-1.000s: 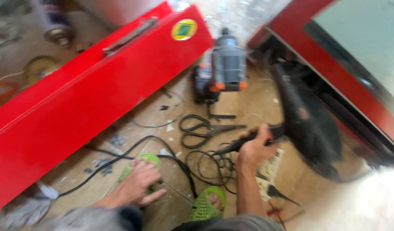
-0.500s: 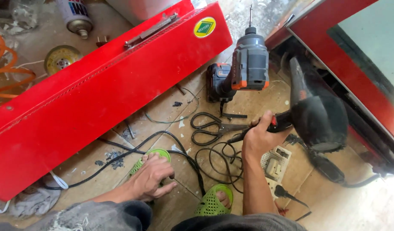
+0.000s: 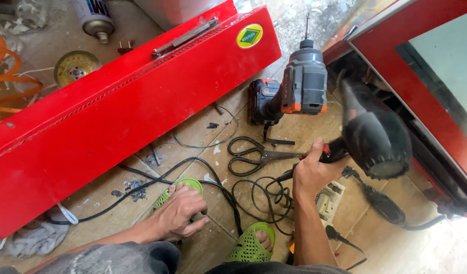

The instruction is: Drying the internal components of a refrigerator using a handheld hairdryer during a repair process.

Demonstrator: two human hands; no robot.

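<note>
Resting my left hand (image 3: 178, 215) flat, fingers spread, on my green sandal (image 3: 176, 195), I steady myself while my right hand (image 3: 310, 171) wraps tight around the black hair dryer (image 3: 373, 134) handle; I judge it best to keep its nozzle aimed into the red cabinet's (image 3: 421, 96) lower gap, cord clear of the scissors (image 3: 259, 156) and cordless drill (image 3: 294, 91) beyond.

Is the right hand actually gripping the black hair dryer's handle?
Touching. The head view shows the right hand closed around the handle of the black hair dryer, fingers wrapped with no gap.

oval yellow-green label (image 3: 249, 36), red panel (image 3: 117, 122)
</note>
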